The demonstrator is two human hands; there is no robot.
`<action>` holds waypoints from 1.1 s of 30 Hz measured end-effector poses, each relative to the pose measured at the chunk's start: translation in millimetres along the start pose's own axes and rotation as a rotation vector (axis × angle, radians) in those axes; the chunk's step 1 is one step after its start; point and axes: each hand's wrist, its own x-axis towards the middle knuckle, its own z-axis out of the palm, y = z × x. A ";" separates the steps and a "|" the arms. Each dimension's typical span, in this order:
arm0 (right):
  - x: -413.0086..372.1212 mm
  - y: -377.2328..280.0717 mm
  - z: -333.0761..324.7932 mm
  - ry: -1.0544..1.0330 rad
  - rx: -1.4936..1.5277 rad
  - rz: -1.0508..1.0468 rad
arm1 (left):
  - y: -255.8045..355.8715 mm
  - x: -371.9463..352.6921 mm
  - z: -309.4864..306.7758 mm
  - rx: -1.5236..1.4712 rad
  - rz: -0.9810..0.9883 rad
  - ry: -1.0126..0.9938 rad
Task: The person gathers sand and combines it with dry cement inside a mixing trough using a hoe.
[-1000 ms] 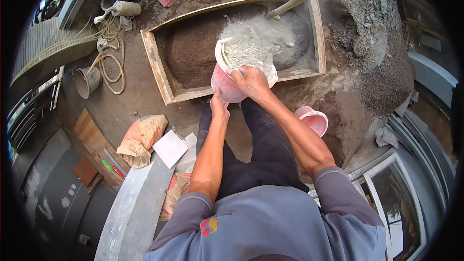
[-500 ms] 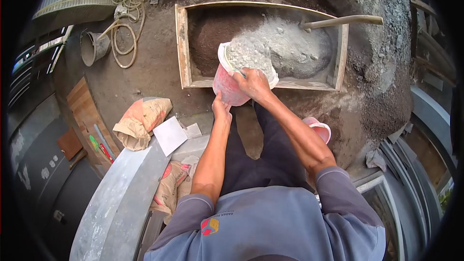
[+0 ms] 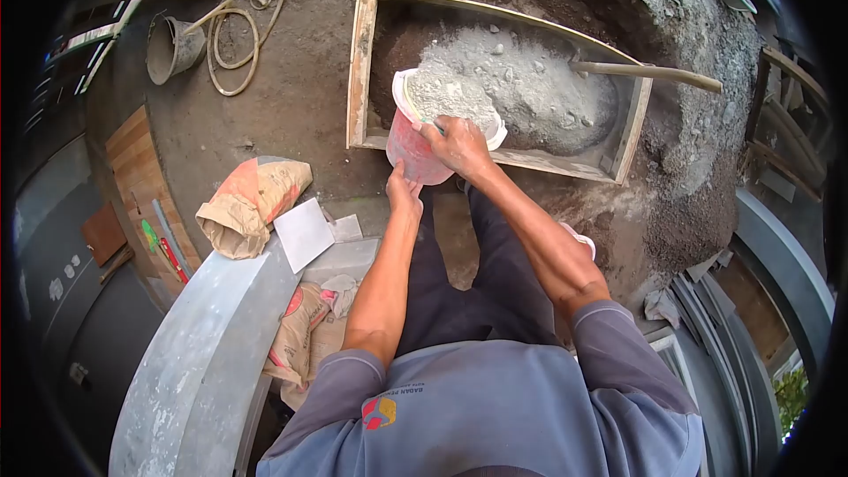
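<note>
Hands [image 3: 459,146] hold a bucket [image 3: 406,146] of grey powder [image 3: 450,95].

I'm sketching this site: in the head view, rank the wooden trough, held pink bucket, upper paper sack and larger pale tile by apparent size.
Wooden trough
Held pink bucket and upper paper sack: too alike to rank
Larger pale tile

The bucket [image 3: 408,148] is pink with a white rim [image 3: 400,95], the powder [image 3: 450,99] pale grey, the shirt [image 3: 486,397] blue-grey.
</note>
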 end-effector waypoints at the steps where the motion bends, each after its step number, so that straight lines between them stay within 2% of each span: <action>1: -0.2 0.5 6.0 -0.014 -0.013 -0.025 | 0.6 2.6 -2.8 -0.008 0.002 0.002; 5: 2.8 -13.4 13.2 -0.062 0.005 -0.005 | 8.1 0.7 -18.4 -0.056 -0.048 0.098; 6: 1.8 -12.1 23.2 -0.071 0.019 -0.037 | 9.9 -1.6 -22.4 -0.053 -0.012 0.055; 9: 10.9 -17.9 38.7 -0.045 -0.040 -0.047 | 11.8 2.4 -27.8 -0.061 -0.041 0.153; 11: 20.4 -27.4 40.3 -0.041 -0.112 -0.150 | 18.2 7.4 -24.6 -0.104 -0.009 0.103; 14: 21.7 -31.7 44.7 -0.056 -0.107 -0.133 | 13.9 -5.6 -34.9 -0.152 -0.025 0.146; 16: 18.8 -34.5 45.6 -0.083 -0.063 -0.127 | 24.8 15.7 -39.5 -0.173 -0.040 0.169; 19: 6.8 -38.1 57.1 -0.107 0.011 -0.080 | 43.4 4.6 -44.0 -0.105 0.062 0.170; 24: 8.9 -44.6 60.6 -0.043 0.113 -0.070 | 68.1 8.1 -50.7 0.003 0.103 0.255; 25: 14.5 -43.2 55.5 -0.115 0.133 0.058 | 67.9 -1.8 -58.2 0.023 0.101 0.271; 28: 21.1 -35.4 52.5 -0.051 0.238 0.035 | 101.8 -4.8 -35.3 0.085 0.204 0.234; 30: 4.7 -30.3 62.9 -0.008 0.334 0.099 | 105.5 -2.0 -33.0 0.166 0.275 0.314; 31: 15.7 -20.9 59.5 -0.056 0.279 0.144 | 107.7 0.5 -26.6 0.208 0.315 0.334; 33: 14.9 -19.7 59.4 0.026 0.295 0.044 | 109.5 2.7 -18.0 0.204 0.299 0.292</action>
